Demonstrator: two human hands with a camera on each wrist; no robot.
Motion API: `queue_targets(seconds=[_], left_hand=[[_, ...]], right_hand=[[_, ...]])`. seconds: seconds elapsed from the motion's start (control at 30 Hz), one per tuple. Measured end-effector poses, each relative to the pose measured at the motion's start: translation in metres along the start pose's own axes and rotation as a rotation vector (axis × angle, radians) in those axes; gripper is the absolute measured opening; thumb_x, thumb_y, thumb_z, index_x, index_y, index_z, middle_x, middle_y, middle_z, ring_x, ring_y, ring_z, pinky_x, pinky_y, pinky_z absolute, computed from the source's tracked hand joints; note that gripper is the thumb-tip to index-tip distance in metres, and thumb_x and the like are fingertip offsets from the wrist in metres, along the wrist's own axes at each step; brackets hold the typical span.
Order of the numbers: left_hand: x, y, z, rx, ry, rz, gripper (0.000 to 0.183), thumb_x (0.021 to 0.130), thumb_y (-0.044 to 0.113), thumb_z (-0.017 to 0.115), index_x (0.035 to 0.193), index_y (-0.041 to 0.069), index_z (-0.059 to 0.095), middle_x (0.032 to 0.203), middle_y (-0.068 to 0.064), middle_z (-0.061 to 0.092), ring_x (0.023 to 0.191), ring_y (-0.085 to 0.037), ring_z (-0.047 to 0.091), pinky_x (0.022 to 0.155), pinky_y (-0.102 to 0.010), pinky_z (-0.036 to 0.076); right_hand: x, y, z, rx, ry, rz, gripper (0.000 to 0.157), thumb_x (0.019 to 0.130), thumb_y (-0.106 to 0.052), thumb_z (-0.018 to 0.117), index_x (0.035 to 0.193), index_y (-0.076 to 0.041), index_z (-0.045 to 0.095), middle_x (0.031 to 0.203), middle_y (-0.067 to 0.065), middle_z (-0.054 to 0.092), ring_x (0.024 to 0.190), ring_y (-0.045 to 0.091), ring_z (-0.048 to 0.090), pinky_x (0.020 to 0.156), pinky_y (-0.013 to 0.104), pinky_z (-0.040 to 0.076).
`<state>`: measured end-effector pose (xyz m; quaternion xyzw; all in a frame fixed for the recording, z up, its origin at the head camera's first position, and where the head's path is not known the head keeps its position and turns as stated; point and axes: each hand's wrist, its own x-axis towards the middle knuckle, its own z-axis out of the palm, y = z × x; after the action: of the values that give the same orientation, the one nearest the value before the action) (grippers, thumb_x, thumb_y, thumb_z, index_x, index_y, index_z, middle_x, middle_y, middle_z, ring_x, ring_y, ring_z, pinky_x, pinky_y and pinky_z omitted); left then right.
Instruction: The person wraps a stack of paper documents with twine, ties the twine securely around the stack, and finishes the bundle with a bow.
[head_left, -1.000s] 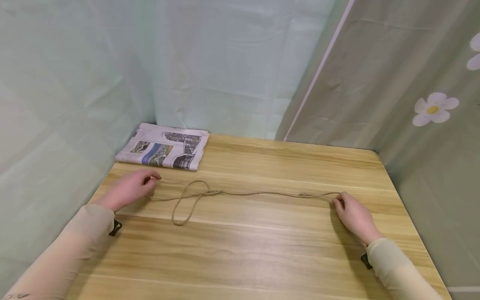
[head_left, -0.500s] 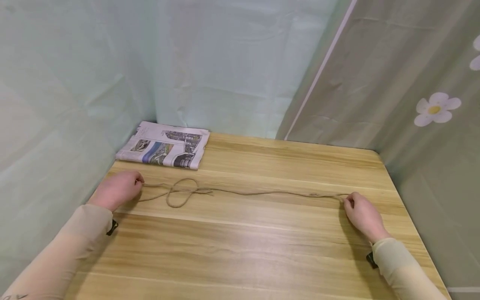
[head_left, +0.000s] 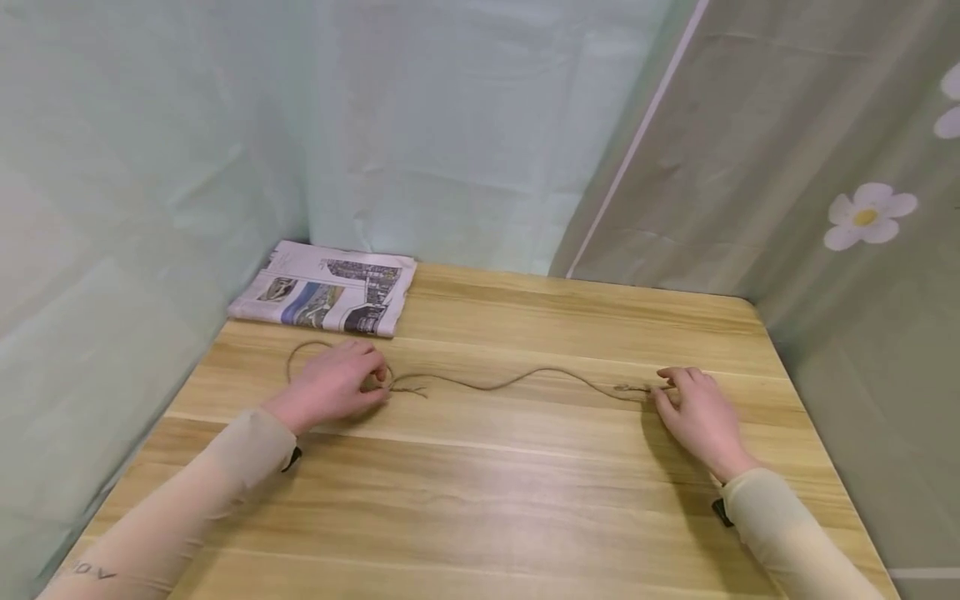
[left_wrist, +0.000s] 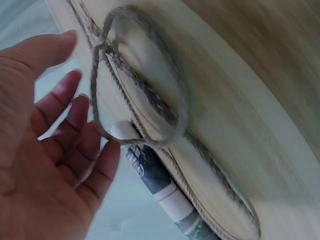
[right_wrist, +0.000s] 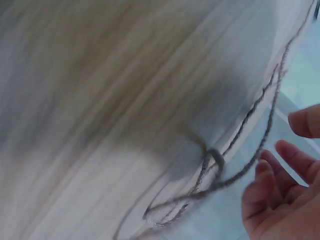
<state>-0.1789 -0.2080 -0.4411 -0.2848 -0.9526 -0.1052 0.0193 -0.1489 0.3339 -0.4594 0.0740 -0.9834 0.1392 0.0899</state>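
Observation:
A thin brown twine (head_left: 480, 388) lies across the wooden table (head_left: 480, 517), wavy in the middle, with a frayed tail near the left hand. My left hand (head_left: 335, 385) is over its looped end, thumb and fingers apart. In the left wrist view, a twine loop (left_wrist: 94, 90) stands beside the relaxed fingers, its lower side right at the little fingertip. At the other end, my right hand (head_left: 702, 421) has its thumb and fingers spread. The right wrist view shows small twine loops (right_wrist: 215, 187) beside the loosely bent fingers (right_wrist: 260, 192), with none gripped.
A folded newspaper (head_left: 322, 287) lies at the table's back left corner, just behind the left hand. Pale curtains (head_left: 465, 142) hang along the left and back. A grey-brown curtain (head_left: 750, 167) with white flowers borders the right side.
Both hands have let go of the twine. The left hand has moved right over the loops, and the right hand slightly left. The twine, earlier drawn nearly straight, now lies slack and wavy.

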Motion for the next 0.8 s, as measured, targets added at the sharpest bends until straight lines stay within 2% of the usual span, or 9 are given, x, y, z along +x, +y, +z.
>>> queue_targets(seconds=[0.13,0.23,0.43,0.53,0.67,0.8], left_hand=[[-0.002,0.002,0.004,0.015,-0.043,-0.035,0.031,0.073,0.044,0.073,0.090,0.021,0.061,0.088,0.005,0.052,0.083,-0.015,0.047,0.072,-0.037,0.043],[-0.003,-0.001,0.005,0.026,-0.070,-0.027,0.024,0.073,0.036,0.074,0.085,0.021,0.060,0.083,0.006,0.051,0.080,-0.016,0.046,0.070,-0.037,0.042],[-0.003,-0.007,0.006,0.047,-0.092,-0.017,0.014,0.072,0.020,0.068,0.076,0.024,0.055,0.070,0.011,0.050,0.068,-0.013,0.046,0.064,-0.035,0.039],[-0.003,-0.011,0.002,-0.013,-0.056,-0.054,0.009,0.078,0.018,0.064,0.084,0.019,0.057,0.071,0.011,0.054,0.063,-0.009,0.050,0.062,-0.034,0.043],[-0.005,-0.018,-0.009,-0.148,0.010,-0.155,0.013,0.088,0.018,0.058,0.100,0.013,0.057,0.074,0.007,0.059,0.062,-0.009,0.054,0.061,-0.033,0.048],[-0.007,-0.026,-0.019,-0.312,-0.004,-0.250,0.014,0.095,0.019,0.050,0.106,0.010,0.053,0.076,0.002,0.063,0.065,-0.011,0.058,0.064,-0.035,0.049]], right_hand=[[0.001,-0.003,0.008,-0.004,-0.055,-0.029,0.032,0.090,-0.027,0.059,0.116,-0.009,0.059,0.107,0.012,0.057,0.100,0.033,0.051,0.075,0.053,0.044],[-0.001,-0.001,0.012,0.013,-0.089,-0.026,0.023,0.090,-0.023,0.061,0.108,-0.009,0.062,0.102,0.011,0.057,0.093,0.030,0.054,0.075,0.050,0.045],[-0.002,0.002,0.014,0.016,-0.117,-0.010,0.008,0.089,-0.019,0.062,0.094,-0.011,0.062,0.089,0.005,0.055,0.079,0.021,0.053,0.066,0.041,0.046],[-0.001,0.003,0.014,0.008,-0.136,-0.010,0.007,0.090,-0.018,0.062,0.092,-0.011,0.061,0.087,0.004,0.055,0.077,0.020,0.052,0.064,0.038,0.045],[-0.001,0.003,0.013,0.006,-0.155,-0.008,0.007,0.090,-0.017,0.062,0.093,-0.011,0.061,0.088,0.005,0.055,0.077,0.020,0.052,0.063,0.038,0.045],[-0.001,0.003,0.012,0.006,-0.171,-0.004,0.007,0.090,-0.016,0.061,0.094,-0.010,0.060,0.088,0.005,0.055,0.077,0.020,0.052,0.063,0.037,0.045]])
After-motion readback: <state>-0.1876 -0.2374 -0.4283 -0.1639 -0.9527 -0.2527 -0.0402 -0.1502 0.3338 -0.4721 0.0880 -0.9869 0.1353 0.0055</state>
